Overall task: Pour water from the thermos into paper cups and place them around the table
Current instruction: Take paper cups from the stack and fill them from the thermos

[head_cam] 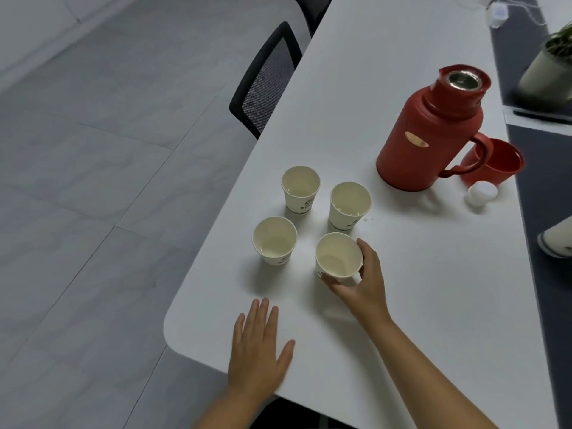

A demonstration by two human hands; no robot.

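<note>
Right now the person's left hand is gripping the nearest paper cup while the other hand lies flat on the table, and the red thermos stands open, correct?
Not quite: the right hand has its fingers around the nearest paper cup, and the left hand lies flat on the table. The head view shows this. The red thermos does stand open.

Two bare forearms come in from the bottom of the frame, one at lower centre, one at lower right. No sleeve covers either as far as the frame edge. The left hand [258, 345] and the right hand [360, 281] wear no glove, ring, watch or band. Fingernails are short and plain.
</note>
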